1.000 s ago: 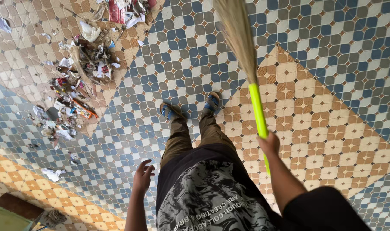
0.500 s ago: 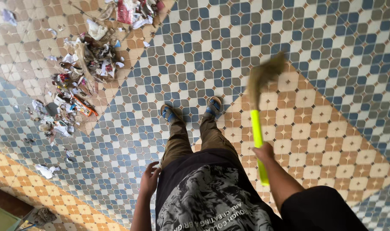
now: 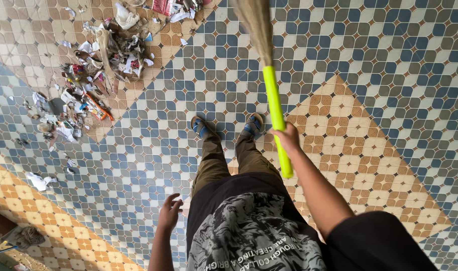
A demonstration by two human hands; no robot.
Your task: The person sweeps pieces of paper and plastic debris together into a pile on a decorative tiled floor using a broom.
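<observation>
Pretty even, soft daylight across the tiled floor (image 3: 369,65), no glare or hot spots; only a faint shadow pools around the sandalled feet (image 3: 226,126); the broom bristles (image 3: 254,22) look slightly smeared up top; tile lines bend toward the edges, wide-angle style; everything else is sharp enough.

packages | red wrapper (image 3: 162,6) top edge | orange flat carton (image 3: 96,108) in left litter pile

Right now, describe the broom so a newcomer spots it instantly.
Start at the patterned tile floor, then the person's two sandalled feet. Just right of them, the right hand holds the broom: a neon yellow-green handle with straw bristles, unlike the litter pile far left.
</observation>
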